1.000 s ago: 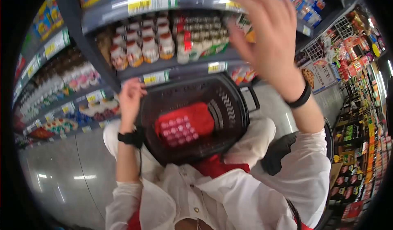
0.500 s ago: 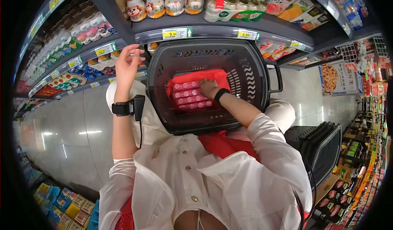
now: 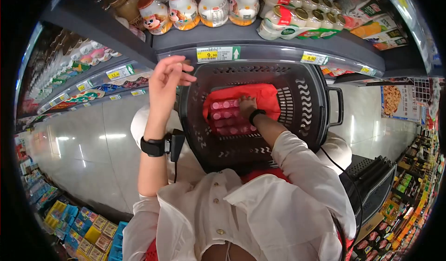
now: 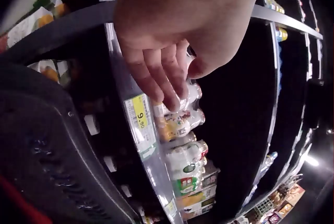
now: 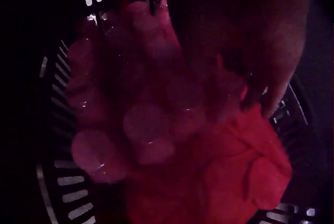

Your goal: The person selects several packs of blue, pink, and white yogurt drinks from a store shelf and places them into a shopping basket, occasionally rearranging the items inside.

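Note:
My right hand (image 3: 248, 105) is down inside the black shopping basket (image 3: 195, 135), at the right end of a pack of pink-topped bottles (image 3: 226, 116). In the right wrist view its fingers (image 5: 276, 91) bend down around the end bottles; that view is dark. A red cloth bag (image 3: 267, 98) lies under and beside the bottles (image 5: 99, 153). My left hand (image 3: 166, 77) hovers by the basket's upper left corner, fingers loosely curled, holding nothing. In the left wrist view that hand (image 4: 182, 31) overlaps the shelf edge and its price label (image 4: 140, 119).
White bottles with brown lids (image 3: 213, 7) stand on the shelf ahead, beside plastic-wrapped packs of gold-lidded bottles (image 3: 297, 21). The basket's handle (image 3: 337, 105) sticks out on the right. More stacked black baskets (image 3: 371, 177) stand at the lower right, on the grey floor.
My right hand has come down from in front of the shelf into the basket, onto the bottle pack. My left hand keeps its place by the basket's corner. The head view has tilted down.

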